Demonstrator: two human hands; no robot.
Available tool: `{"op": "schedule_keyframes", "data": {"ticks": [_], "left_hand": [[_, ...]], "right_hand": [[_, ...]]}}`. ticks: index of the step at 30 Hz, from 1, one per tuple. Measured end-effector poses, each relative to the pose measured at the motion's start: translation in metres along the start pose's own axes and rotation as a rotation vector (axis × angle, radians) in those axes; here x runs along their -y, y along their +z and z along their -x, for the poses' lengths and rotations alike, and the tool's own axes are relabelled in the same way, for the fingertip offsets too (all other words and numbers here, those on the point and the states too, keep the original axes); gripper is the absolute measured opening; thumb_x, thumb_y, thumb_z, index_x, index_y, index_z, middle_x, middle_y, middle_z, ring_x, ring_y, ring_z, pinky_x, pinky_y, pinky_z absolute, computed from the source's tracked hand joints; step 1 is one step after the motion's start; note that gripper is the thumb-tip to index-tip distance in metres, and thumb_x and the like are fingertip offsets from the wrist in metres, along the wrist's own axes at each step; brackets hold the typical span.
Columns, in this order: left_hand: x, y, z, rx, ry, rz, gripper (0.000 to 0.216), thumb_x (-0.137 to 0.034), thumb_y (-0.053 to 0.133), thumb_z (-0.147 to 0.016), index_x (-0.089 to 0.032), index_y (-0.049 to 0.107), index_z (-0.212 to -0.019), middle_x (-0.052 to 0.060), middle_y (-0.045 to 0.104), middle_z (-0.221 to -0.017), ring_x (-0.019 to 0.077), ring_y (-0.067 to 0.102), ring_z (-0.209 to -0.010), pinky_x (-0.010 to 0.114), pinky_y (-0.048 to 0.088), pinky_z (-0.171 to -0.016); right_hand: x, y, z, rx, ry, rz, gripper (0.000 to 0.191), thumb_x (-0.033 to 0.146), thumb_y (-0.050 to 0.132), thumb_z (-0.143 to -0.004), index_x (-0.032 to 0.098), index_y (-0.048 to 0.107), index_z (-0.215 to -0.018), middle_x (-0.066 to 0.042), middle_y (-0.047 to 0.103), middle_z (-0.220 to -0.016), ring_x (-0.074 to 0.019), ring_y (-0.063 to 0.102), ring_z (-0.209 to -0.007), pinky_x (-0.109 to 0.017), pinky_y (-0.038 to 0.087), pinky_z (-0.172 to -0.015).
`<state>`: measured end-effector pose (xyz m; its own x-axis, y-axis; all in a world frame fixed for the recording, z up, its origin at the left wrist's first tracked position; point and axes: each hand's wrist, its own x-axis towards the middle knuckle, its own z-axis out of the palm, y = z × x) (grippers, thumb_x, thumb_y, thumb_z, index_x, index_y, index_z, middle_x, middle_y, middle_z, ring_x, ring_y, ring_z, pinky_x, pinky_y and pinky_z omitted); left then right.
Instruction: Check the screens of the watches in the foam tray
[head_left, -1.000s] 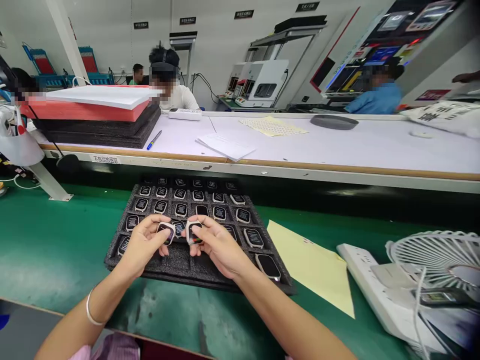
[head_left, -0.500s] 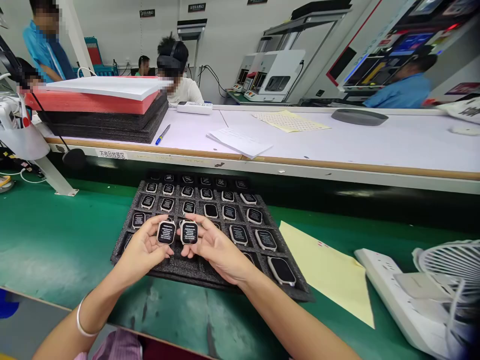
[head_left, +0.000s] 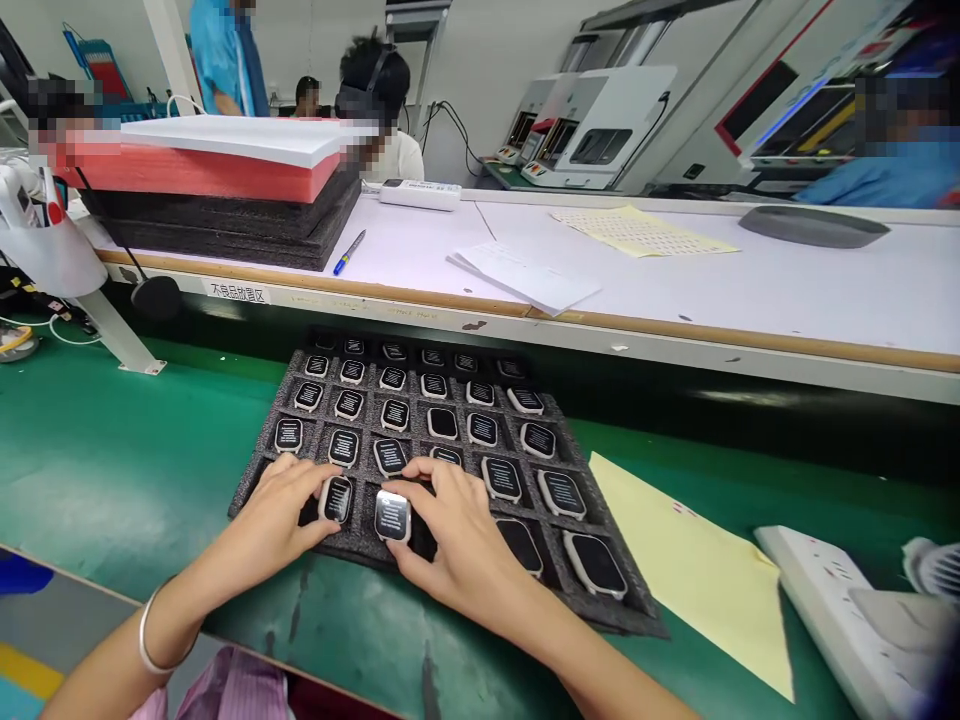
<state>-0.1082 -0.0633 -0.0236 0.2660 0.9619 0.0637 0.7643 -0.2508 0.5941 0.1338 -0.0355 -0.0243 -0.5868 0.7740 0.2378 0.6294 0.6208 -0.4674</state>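
Note:
A black foam tray (head_left: 469, 505) lies on the green bench, its pockets holding rows of square smartwatch bodies without straps. My left hand (head_left: 289, 510) grips one smartwatch (head_left: 337, 499) by its edges between thumb and fingers, at the tray's near row. In my right hand (head_left: 450, 525) another smartwatch (head_left: 393, 516) is pinched by its top and bottom edges, tilted over a near-row pocket. Both watches show lines of white text on dark screens. Whether either one rests on the foam I cannot tell. To the right of my right hand a larger watch (head_left: 595, 564) has a dark screen.
A yellow sheet (head_left: 697, 580) and a white power strip (head_left: 832, 590) lie right of the tray. Behind runs a raised white shelf (head_left: 660, 290) with papers (head_left: 525, 276), a pen (head_left: 349, 252) and stacked foam (head_left: 225, 225). Several other people are beyond it.
Both hands have lowered the watches from above the tray to its near row and moved apart. The right watch now tilts. The view has shifted slightly.

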Motion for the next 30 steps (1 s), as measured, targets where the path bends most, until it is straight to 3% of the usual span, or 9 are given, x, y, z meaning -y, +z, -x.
{"op": "schedule_keyframes", "data": {"ticks": [4, 7, 12, 15, 18, 20, 22, 25, 30], "left_hand": [[-0.002, -0.007, -0.003, 0.027, 0.006, -0.202, 0.057, -0.032, 0.071, -0.08, -0.028, 0.053, -0.134, 0.007, 0.058, -0.109, 0.0249, 0.05, -0.099, 0.044, 0.044, -0.091], [-0.008, -0.026, 0.006, -0.065, 0.077, -0.26, 0.058, -0.041, 0.069, -0.082, -0.031, 0.051, -0.136, 0.007, 0.058, -0.111, 0.0244, 0.05, -0.096, 0.042, 0.046, -0.087], [-0.03, -0.045, 0.019, -0.245, 0.267, -0.151, 0.047, -0.039, 0.06, -0.089, -0.034, 0.049, -0.135, 0.003, 0.061, -0.104, 0.021, 0.055, -0.091, 0.031, 0.048, -0.078], [-0.05, -0.032, 0.009, -0.167, 0.366, -0.069, 0.046, -0.038, 0.06, -0.09, -0.032, 0.049, -0.134, 0.003, 0.063, -0.104, 0.0191, 0.058, -0.087, 0.029, 0.049, -0.078], [-0.079, 0.001, -0.011, -0.005, 0.49, -0.033, 0.035, -0.035, 0.056, -0.093, -0.029, 0.055, -0.127, 0.002, 0.065, -0.1, 0.0175, 0.059, -0.087, 0.028, 0.05, -0.078], [-0.099, 0.03, -0.028, 0.117, 0.503, -0.054, 0.026, -0.033, 0.053, -0.094, -0.027, 0.062, -0.118, 0.003, 0.065, -0.097, 0.0183, 0.059, -0.088, 0.03, 0.05, -0.078], [-0.116, 0.058, -0.045, 0.177, 0.458, -0.138, 0.021, -0.033, 0.054, -0.093, -0.022, 0.068, -0.104, 0.005, 0.064, -0.093, 0.0212, 0.059, -0.088, 0.035, 0.05, -0.079], [-0.134, 0.09, -0.068, 0.149, 0.339, -0.359, 0.023, -0.032, 0.057, -0.091, -0.014, 0.072, -0.092, 0.011, 0.064, -0.094, 0.0276, 0.059, -0.092, 0.043, 0.049, -0.082], [-0.142, 0.105, -0.083, 0.159, 0.231, -0.513, 0.031, -0.037, 0.059, -0.089, -0.008, 0.071, -0.095, 0.015, 0.062, -0.095, 0.0312, 0.058, -0.096, 0.044, 0.049, -0.081]], "right_hand": [[-0.003, -0.002, -0.001, 0.064, -0.013, 0.011, 0.049, 0.024, 0.067, -0.079, 0.021, 0.056, -0.127, -0.016, 0.05, -0.126, -0.0348, 0.046, -0.121, -0.055, 0.039, -0.097], [-0.011, -0.024, 0.008, -0.035, -0.05, 0.006, 0.055, 0.029, 0.066, -0.084, 0.026, 0.048, -0.136, -0.015, 0.048, -0.13, -0.0327, 0.046, -0.122, -0.052, 0.04, -0.097], [-0.016, -0.084, 0.049, -0.616, 0.048, 0.004, 0.04, 0.021, 0.062, -0.087, 0.029, 0.056, -0.126, -0.009, 0.053, -0.119, -0.0273, 0.053, -0.111, -0.048, 0.044, -0.093], [-0.015, -0.105, 0.077, -0.925, 0.116, 0.031, 0.035, 0.017, 0.065, -0.084, 0.027, 0.061, -0.118, -0.007, 0.056, -0.109, -0.0248, 0.057, -0.101, -0.048, 0.044, -0.092], [-0.021, -0.111, 0.102, -1.069, 0.126, 0.158, 0.033, 0.014, 0.068, -0.082, 0.023, 0.064, -0.113, -0.006, 0.057, -0.105, -0.0206, 0.059, -0.09, -0.043, 0.045, -0.088], [-0.033, -0.107, 0.115, -0.988, 0.179, 0.255, 0.025, 0.018, 0.065, -0.085, 0.022, 0.063, -0.11, -0.007, 0.057, -0.103, -0.0204, 0.058, -0.09, -0.039, 0.046, -0.082], [-0.049, -0.098, 0.124, -0.778, 0.258, 0.311, 0.015, 0.027, 0.058, -0.092, 0.021, 0.064, -0.104, -0.008, 0.058, -0.097, -0.0216, 0.058, -0.088, -0.038, 0.046, -0.078], [-0.078, -0.079, 0.129, -0.481, 0.343, 0.352, 0.029, 0.041, 0.045, -0.098, 0.02, 0.065, -0.094, -0.008, 0.059, -0.087, -0.0227, 0.06, -0.082, -0.038, 0.043, -0.073], [-0.098, -0.054, 0.124, -0.347, 0.367, 0.563, 0.039, 0.043, 0.036, -0.101, 0.016, 0.063, -0.091, -0.008, 0.061, -0.085, -0.0241, 0.06, -0.077, -0.038, 0.036, -0.071]]}}
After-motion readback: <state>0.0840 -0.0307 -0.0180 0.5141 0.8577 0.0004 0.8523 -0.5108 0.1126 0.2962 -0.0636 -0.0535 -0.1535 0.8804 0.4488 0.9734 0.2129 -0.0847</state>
